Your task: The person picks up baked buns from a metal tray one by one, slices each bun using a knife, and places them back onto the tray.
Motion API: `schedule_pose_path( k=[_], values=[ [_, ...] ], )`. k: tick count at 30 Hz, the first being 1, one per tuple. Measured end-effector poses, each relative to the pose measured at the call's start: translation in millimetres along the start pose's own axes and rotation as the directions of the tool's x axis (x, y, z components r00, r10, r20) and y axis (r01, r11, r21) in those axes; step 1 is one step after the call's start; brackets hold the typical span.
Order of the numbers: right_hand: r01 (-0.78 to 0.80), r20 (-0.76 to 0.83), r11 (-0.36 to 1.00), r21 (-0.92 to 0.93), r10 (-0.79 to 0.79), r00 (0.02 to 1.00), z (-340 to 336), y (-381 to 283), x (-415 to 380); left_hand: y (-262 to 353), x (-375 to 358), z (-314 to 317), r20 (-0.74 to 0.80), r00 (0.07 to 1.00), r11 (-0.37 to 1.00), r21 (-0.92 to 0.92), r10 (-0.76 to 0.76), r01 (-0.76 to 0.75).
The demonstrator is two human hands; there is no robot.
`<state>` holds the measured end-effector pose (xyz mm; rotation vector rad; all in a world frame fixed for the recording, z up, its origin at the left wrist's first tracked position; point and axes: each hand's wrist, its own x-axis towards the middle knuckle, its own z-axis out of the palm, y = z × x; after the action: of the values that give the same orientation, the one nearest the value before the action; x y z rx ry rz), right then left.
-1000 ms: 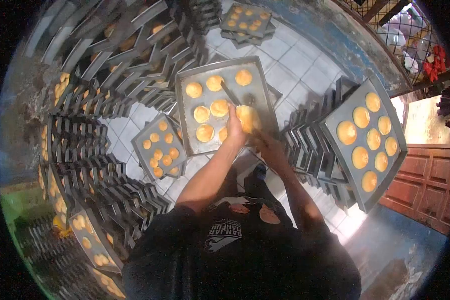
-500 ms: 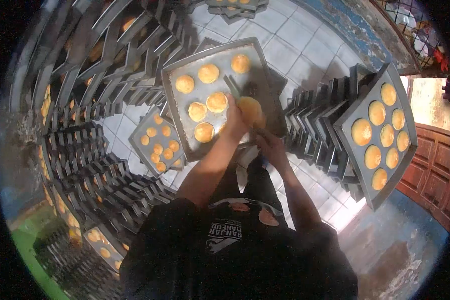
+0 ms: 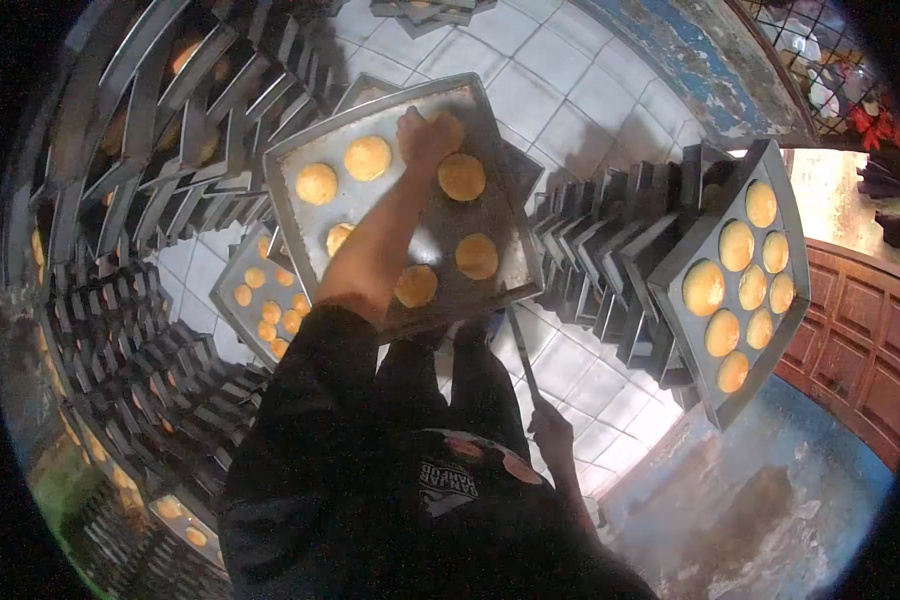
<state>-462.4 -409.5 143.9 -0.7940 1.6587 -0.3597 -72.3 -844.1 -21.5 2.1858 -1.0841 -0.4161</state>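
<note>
A square metal baking tray (image 3: 425,215) with several round golden buns (image 3: 367,158) is in front of me. At its far side, my left hand (image 3: 422,140) is closed on a bun (image 3: 445,131), its fingers partly hidden by the hand's back. Another bun (image 3: 461,177) lies just nearer to me. Down beside my leg, my right hand (image 3: 551,432) is wrapped round a long, thin, dark tool (image 3: 521,352), perhaps a spatula. The tool points up towards the tray's near right corner. My left forearm hides part of the tray and a bun.
Crosswise stacks of trays (image 3: 160,340) crowd the left. Another stack stands right, topped by a tray of glossy buns (image 3: 737,285). A lower tray of buns (image 3: 270,300) lies left of mine. Behind are white floor tiles (image 3: 515,55); a brown wooden door (image 3: 850,345) is far right.
My left hand has moved from the tray's middle to its far side with a bun. My right hand has dropped down and right, away from the tray, with the thin tool.
</note>
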Motion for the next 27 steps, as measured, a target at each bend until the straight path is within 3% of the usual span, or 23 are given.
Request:
schedule_pose_path(
  k=[2,4,5,6,7,8,10,11,13,14,16,17,18,20,23,25,26,27],
  values=[
    [0.098,0.055,0.962,-0.254,-0.087,0.995,1,-3,8,9,5,-9,0.065,0.997,0.999,0.013,-0.043,0.042],
    [0.175,0.058,0.953,-0.249,-0.165,0.985,6,-17,12,20,-3,-31,0.333,0.942,0.994,0.108,-0.048,0.012],
    [0.181,0.075,0.933,-0.310,-0.166,0.983,8,-32,13,22,-13,-35,0.316,0.948,0.995,0.101,-0.032,0.000],
    [0.190,0.090,0.910,-0.370,-0.168,0.982,10,-50,14,13,-27,-27,0.226,0.964,0.990,-0.043,0.141,-0.134],
    [0.215,0.088,0.906,-0.365,-0.196,0.977,8,-49,22,10,-38,-25,0.111,0.947,0.945,-0.171,0.300,-0.279],
    [0.326,0.099,0.900,-0.290,-0.310,0.945,7,-43,34,14,-46,-33,0.087,0.944,0.938,-0.177,0.317,-0.299],
    [0.318,0.125,0.927,-0.199,-0.298,0.946,3,-84,34,24,-62,-53,0.330,0.943,0.913,-0.372,-0.037,0.166],
    [0.311,0.138,0.938,-0.154,-0.291,0.947,1,-107,34,33,-68,-66,0.311,0.950,0.912,-0.383,-0.025,0.149],
    [0.528,0.131,0.848,-0.040,-0.520,0.844,4,-121,46,48,-77,-103,0.431,0.901,0.464,-0.788,-0.052,0.404],
    [0.515,0.130,0.853,-0.085,-0.503,0.855,4,-158,32,57,-83,-120,0.484,0.874,0.145,-0.863,-0.037,0.484],
    [0.733,0.119,0.673,-0.100,-0.724,0.680,8,-161,51,88,-104,-166,0.502,0.865,-0.200,-0.846,0.012,0.494],
    [0.754,0.147,0.636,-0.161,-0.740,0.656,9,-173,49,95,-109,-183,0.542,0.840,-0.365,-0.776,0.032,0.515],
    [0.774,0.174,0.595,-0.219,-0.756,0.631,10,-186,46,100,-114,-190,0.527,0.850,-0.420,-0.776,-0.023,0.470],
    [0.807,0.219,0.538,-0.241,-0.780,0.586,13,-204,41,96,-118,-200,0.483,0.874,-0.439,-0.797,-0.050,0.415],
    [0.800,0.247,0.558,-0.220,-0.762,0.599,13,-215,19,107,-134,-225,0.432,0.898,-0.428,-0.829,-0.083,0.359],
    [0.895,0.266,0.400,-0.199,-0.857,0.442,9,-215,11,110,-143,-237,0.403,0.915,-0.396,-0.841,-0.006,0.368],
    [0.902,0.271,0.387,-0.190,-0.863,0.427,7,-218,4,113,-151,-243,0.387,0.922,-0.400,-0.845,0.003,0.356],
    [0.866,0.289,0.429,-0.257,-0.821,0.493,5,-222,-2,118,-157,-248,0.374,0.927,-0.398,-0.850,0.005,0.345]
  ],
)
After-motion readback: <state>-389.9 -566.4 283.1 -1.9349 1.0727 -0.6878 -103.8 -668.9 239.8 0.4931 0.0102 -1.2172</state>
